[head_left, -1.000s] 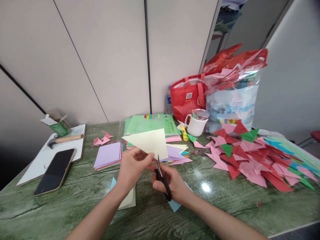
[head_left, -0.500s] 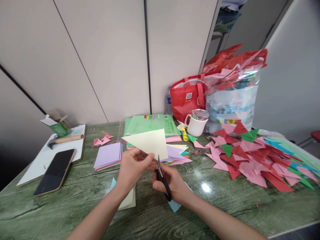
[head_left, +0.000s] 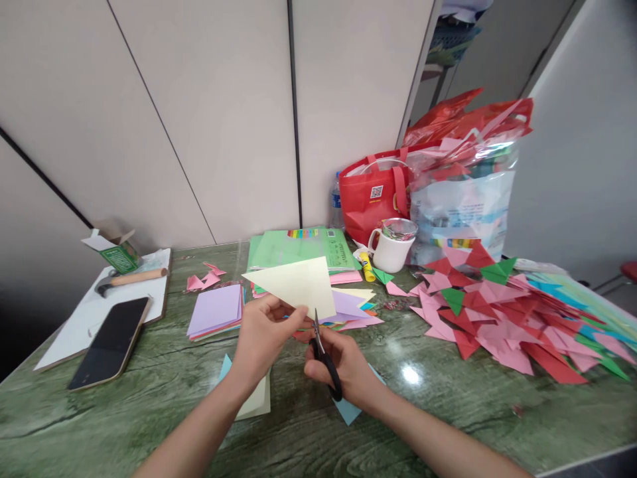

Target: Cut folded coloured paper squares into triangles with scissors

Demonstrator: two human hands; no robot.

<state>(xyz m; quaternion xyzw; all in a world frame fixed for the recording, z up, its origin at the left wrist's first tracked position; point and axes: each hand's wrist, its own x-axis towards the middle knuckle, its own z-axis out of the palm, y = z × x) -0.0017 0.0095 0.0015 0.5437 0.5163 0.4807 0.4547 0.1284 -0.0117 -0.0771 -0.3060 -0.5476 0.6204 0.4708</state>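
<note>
My left hand (head_left: 259, 337) pinches the lower edge of a pale yellow folded paper triangle (head_left: 298, 283), holding it up above the green marble table (head_left: 149, 398). In my right hand (head_left: 348, 366) are black-handled scissors (head_left: 323, 355), blades pointing up with the tips touching the triangle's bottom right corner. Under my hands lie a cream sheet (head_left: 256, 398) and a light blue sheet (head_left: 348, 408).
A purple paper stack (head_left: 215, 309) and a green paper pack (head_left: 298, 249) lie behind my hands. Right: a heap of pink, red and green folded triangles (head_left: 497, 312), white mug (head_left: 391, 249), glue stick (head_left: 367, 265), red bag (head_left: 375, 199), plastic bag (head_left: 462, 206). Left: phone (head_left: 110, 342), hammer (head_left: 130, 277), small box (head_left: 117, 251).
</note>
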